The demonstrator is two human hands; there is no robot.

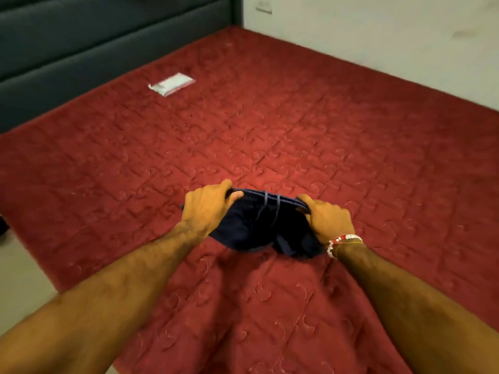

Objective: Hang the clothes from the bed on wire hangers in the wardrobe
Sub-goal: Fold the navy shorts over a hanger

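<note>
We hold a bunched dark navy cloth garment [256,228] over the red quilted bed [270,125], toward 6 o'clock. Our left hand [208,209] has its grip closed round the garment's 9 o'clock edge, our right hand [330,222] round its 3 o'clock edge.

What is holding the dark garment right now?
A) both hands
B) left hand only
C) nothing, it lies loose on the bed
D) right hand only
A: the left hand and the right hand each grip one end of the dark garment.
</note>
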